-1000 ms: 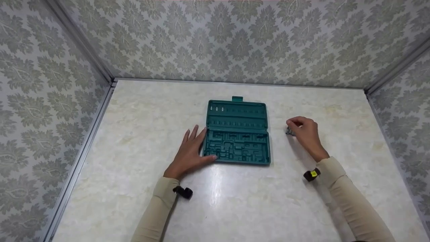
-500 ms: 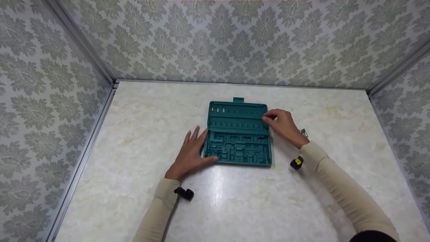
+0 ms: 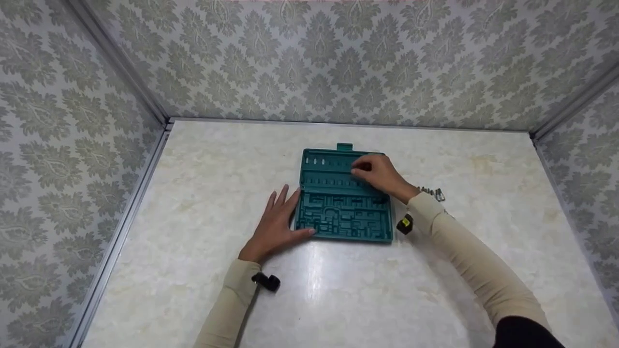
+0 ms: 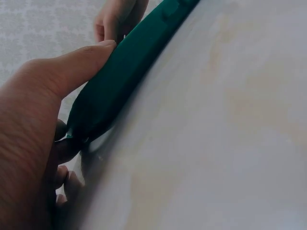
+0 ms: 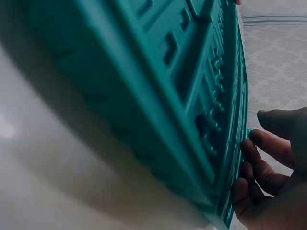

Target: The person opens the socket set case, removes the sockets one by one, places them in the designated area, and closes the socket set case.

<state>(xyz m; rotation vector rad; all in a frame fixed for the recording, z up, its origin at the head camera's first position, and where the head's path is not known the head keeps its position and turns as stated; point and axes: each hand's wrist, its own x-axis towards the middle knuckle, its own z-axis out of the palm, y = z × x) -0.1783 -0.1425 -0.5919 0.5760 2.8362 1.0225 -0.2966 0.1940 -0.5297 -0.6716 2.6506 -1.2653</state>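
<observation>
An open green plastic tool case lies on the table, its moulded recesses facing up. My left hand rests at its front left corner, fingers straight and spread along the left side, thumb on the front rim. In the left wrist view the thumb presses on the case's edge. My right hand is over the right part of the lid half, thumb and index finger bent toward each other; I cannot tell whether a small piece is between them. Three small metal bits sit in the lid's upper left slots.
Several small metal sockets lie on the table right of the case, partly hidden by the right wrist. A latch tab sticks out at the back of the lid. Patterned walls stand behind and at both sides.
My right hand has moved left from the small metal pieces on the table to over the lid half, uncovering some of those pieces. The left hand stays at the case's corner.
</observation>
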